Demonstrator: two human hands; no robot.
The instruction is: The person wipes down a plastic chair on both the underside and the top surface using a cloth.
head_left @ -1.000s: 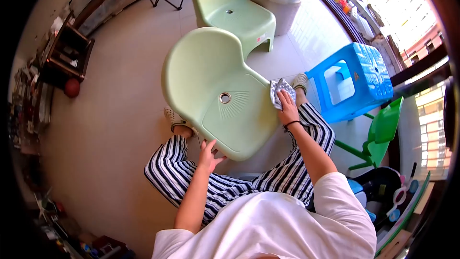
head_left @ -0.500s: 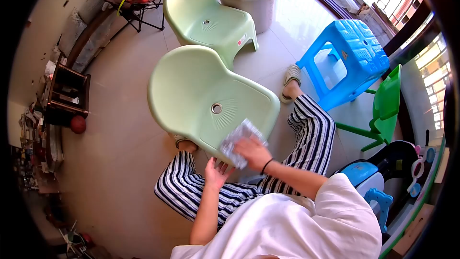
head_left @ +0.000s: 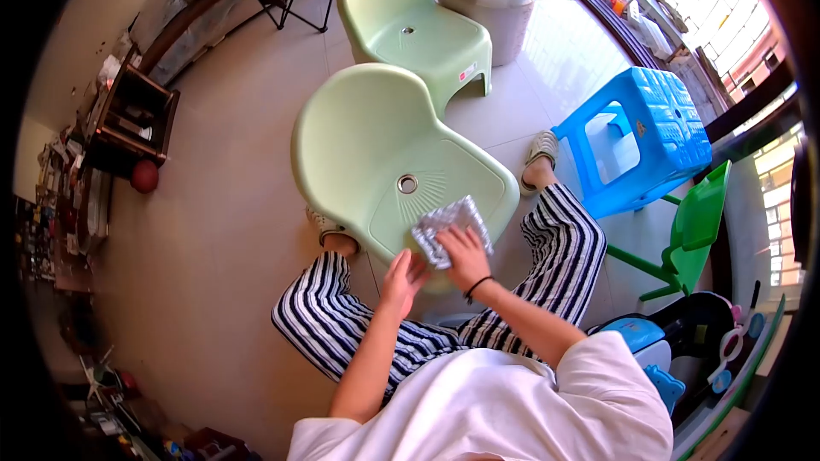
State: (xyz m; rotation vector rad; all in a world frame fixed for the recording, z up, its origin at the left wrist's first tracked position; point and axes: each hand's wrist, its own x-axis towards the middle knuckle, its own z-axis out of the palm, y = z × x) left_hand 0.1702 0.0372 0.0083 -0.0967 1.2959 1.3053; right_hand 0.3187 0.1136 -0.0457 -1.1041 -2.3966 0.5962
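A pale green plastic chair [head_left: 367, 132] with a round hole in its seat stands between the knees. On the front part of that seat lies a grey-white patterned cloth [head_left: 431, 226], creased and partly folded. My right hand [head_left: 465, 256], a dark band at its wrist, presses on the cloth with the fingers over it. My left hand [head_left: 403, 280] is beside the seat's front edge, slightly blurred, its fingers apart and nothing seen in them. Whether it touches the edge I cannot tell.
A second pale green chair [head_left: 444, 38] stands behind the first, near a grey round pouf [head_left: 491, 0]. To the right are a blue plastic stool [head_left: 653, 119] and a green chair [head_left: 696, 218]. A dark wooden stand [head_left: 128, 124] and a reddish ball [head_left: 144, 176] are on the left.
My right hand and the cloth have moved from the seat's front edge up onto its surface. My left hand has come up from under the edge. The whole view has shifted.
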